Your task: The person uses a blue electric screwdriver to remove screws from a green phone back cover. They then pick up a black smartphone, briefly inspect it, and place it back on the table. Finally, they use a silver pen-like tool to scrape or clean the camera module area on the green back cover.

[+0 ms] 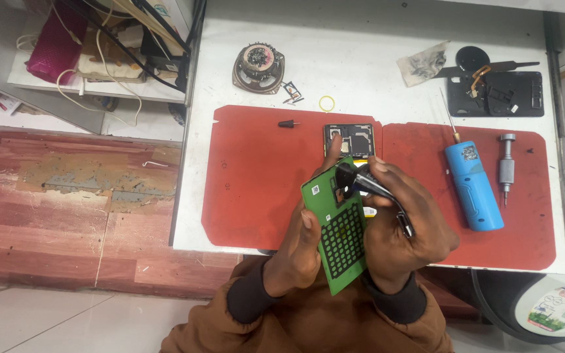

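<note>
My left hand [302, 245] grips a green perforated back cover [338, 225], tilted up over the table's front edge. My right hand [407, 225] holds black tweezers [377, 189], their tips touching the cover's upper part near a dark hole. Just behind the hands an opened phone [349, 139] lies on the red mat [256, 176], its circuit boards exposed; the cover and my fingers hide its lower half.
A blue electric screwdriver [472, 184] and a small metal driver [506, 167] lie on the right mat. A black phone part [495, 91], a crumpled wipe [423, 63], a speaker [257, 65], a yellow ring [326, 102] and a black cone tip [287, 123] sit farther back.
</note>
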